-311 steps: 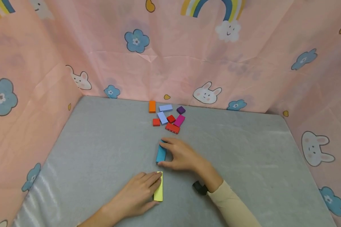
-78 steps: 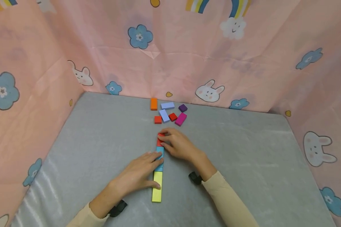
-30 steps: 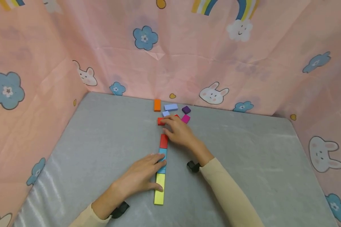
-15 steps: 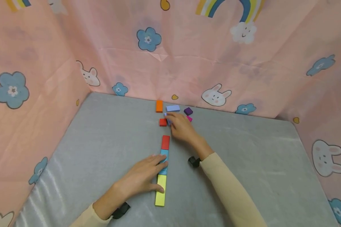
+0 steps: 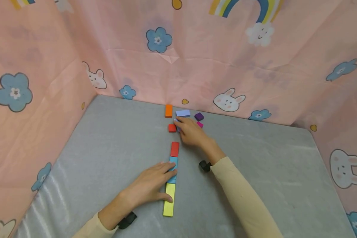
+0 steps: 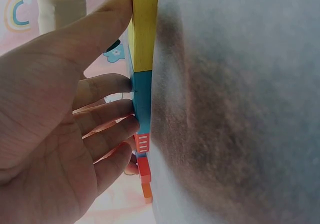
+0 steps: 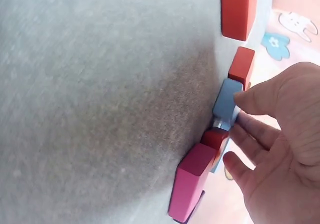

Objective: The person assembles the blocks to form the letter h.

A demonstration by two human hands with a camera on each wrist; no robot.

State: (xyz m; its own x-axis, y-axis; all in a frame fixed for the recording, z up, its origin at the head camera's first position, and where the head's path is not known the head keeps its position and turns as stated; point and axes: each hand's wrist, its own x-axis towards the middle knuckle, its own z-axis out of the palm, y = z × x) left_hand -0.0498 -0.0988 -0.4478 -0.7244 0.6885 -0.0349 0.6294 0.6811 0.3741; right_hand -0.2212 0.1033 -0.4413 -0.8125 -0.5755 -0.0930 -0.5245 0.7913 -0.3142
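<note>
A row of wooden blocks runs away from the person: a yellow block (image 5: 168,209), a blue block (image 5: 172,180) and a red block (image 5: 174,149), end to end. My left hand (image 5: 145,185) rests on the row with fingers spread, thumb on the yellow block and fingertips on the blue one. Farther off, my right hand (image 5: 194,134) pinches a light blue block (image 7: 227,98) between thumb and fingers. That block lies beside a small red block (image 5: 172,128), and the hand covers most of it in the head view.
Around the right hand lie an orange block (image 5: 168,111), a second light blue block (image 5: 183,113), a purple block (image 5: 199,116), a magenta block (image 7: 192,179) and another small red block (image 7: 215,139). Pink patterned cloth (image 5: 193,76) walls in the grey table (image 5: 113,132).
The blue and red blocks joined the yellow one in a row. My right hand let go of the red block and moved forward to the light blue block. The left hand has lately stayed still.
</note>
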